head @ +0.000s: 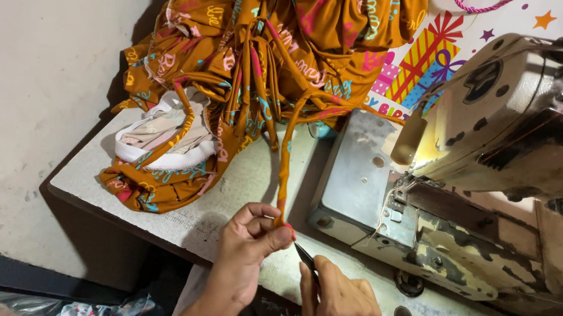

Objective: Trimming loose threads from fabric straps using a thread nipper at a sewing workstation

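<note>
We pinch the near end of a narrow orange fabric strap [284, 173] with our left hand [247, 245], thumb and fingers pressed together around it at the near edge of the tabletop [232, 195]. Just to the right, our right hand [341, 309] is closed around a small dark pointed tool [305, 258], its tip aimed at the strap end and lying very close to the left thumb; we cannot tell whether tip and fabric touch.

From the pinch the strap rises taut toward the far side and joins a big heap of orange printed fabric [284, 34], patterned with pink and turquoise lettering, which fills the far left part of the tabletop. More straps of the same cloth loop out of the heap. At its near left side the cloth folds around a bundle of white and beige strips [163, 135].

To the right of the strap stands a worn cream sewing machine [520, 133], its paint chipped and its lamp lit over the metal bed plate [361, 165]. Behind the machine, on the far side, lies colourful gift-patterned paper [427, 61]. To the left the plain wall [22, 70] runs down beside the tabletop.
</note>
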